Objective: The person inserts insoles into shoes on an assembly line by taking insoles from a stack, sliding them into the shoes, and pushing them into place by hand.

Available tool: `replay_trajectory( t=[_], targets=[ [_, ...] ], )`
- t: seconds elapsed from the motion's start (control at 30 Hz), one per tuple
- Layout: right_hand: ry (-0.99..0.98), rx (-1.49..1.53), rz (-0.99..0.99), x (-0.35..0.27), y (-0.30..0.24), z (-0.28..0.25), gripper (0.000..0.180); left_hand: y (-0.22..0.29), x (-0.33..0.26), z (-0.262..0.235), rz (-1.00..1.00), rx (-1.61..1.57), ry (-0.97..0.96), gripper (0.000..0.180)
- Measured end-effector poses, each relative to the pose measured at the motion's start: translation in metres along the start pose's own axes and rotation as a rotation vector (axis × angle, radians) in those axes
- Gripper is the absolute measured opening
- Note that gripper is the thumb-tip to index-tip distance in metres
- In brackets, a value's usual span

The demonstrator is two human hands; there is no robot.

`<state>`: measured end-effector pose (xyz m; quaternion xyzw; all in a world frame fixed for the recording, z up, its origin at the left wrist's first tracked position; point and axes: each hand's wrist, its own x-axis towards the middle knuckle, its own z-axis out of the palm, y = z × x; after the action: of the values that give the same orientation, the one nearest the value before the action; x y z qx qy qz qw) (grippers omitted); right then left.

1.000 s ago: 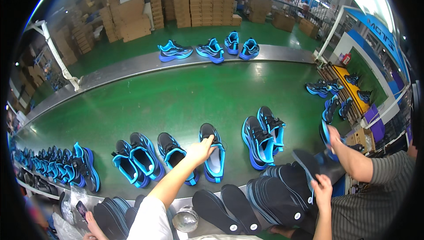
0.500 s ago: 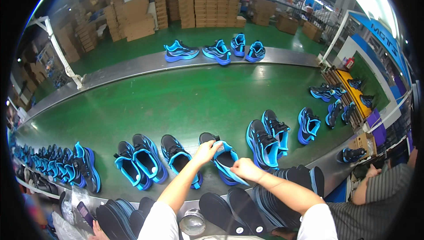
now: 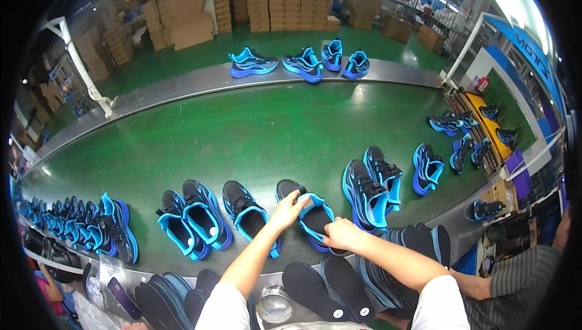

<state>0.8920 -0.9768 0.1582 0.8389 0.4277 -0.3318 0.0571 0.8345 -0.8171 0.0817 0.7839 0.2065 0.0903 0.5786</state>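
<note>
**Both hands on one shoe at the belt's near edge**

Your left hand (image 3: 290, 204) grips the tongue and collar of the black-and-blue shoe (image 3: 310, 216), fingers curled over its opening. Your right hand (image 3: 341, 234) is closed on the shoe's heel end, at about 5 o'clock from the left hand; whether it also pinches an insole there cannot be told. The shoe lies on the green belt (image 3: 254, 130), long axis running from 11 o'clock at the toe to 5 o'clock at the heel. The stacked black insoles (image 3: 400, 242) sit just beside your right wrist, at 3 o'clock.
</note>
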Motion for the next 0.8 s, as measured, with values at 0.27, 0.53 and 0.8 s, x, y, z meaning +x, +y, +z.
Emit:
replay_trajectory(
  t=[0.27, 0.53, 0.8],
  targets=[
    [0.240, -0.103, -0.101, 0.042, 0.007, 0.037, 0.020, -0.003, 0.006, 0.000, -0.030, -0.166, -0.090, 0.036],
    [0.291, -0.128, -0.176, 0.053, 0.012, 0.038, 0.022, -0.010, 0.003, 0.011, -0.001, 0.004, 0.079, 0.033],
    [0.366, -0.427, -0.303, 0.065, 0.033, 0.067, 0.028, -0.009, -0.001, 0.015, 0.022, 0.061, 0.015, 0.037]
  ],
)
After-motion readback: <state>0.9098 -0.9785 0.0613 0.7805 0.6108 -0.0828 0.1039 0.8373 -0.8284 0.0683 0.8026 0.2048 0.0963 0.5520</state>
